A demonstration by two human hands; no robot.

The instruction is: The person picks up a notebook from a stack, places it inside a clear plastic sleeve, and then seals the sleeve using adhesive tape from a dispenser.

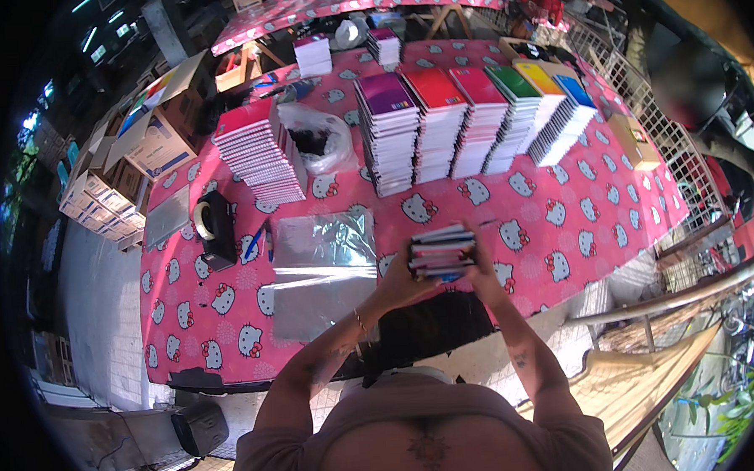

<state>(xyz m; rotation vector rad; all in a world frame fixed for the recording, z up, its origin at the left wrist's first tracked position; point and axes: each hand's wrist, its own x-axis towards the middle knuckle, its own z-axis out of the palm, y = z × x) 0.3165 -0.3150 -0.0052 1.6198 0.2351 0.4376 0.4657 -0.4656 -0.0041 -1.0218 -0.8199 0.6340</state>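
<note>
Between my two hands, just above the table's near edge, is a small stack of notebooks (pixel 443 254), their edges turned up toward me. My left hand (pixel 400 287) grips its left side. On the opposite side my right hand (pixel 483 273) presses with its fingers along the edge. Some fingers of both hands are hidden behind the stack. To the left lie transparent plastic sleeves (pixel 321 250), shiny and flat on the table. Beyond my hands stand tall notebook stacks with purple (pixel 385 94), red (pixel 434 88), pinkish-red (pixel 476 85), green (pixel 512 81), yellow (pixel 538 78) and blue (pixel 574 90) covers.
The pink patterned tablecloth (pixel 409 209) covers the table. At left are a black tape dispenser (pixel 217 234), a blue pen (pixel 255 241), a red-covered notebook stack (pixel 260 156) and a white plastic bag (pixel 331 145). Cardboard boxes (pixel 158 144) rise beyond the left edge; a small box (pixel 634 142) sits right.
</note>
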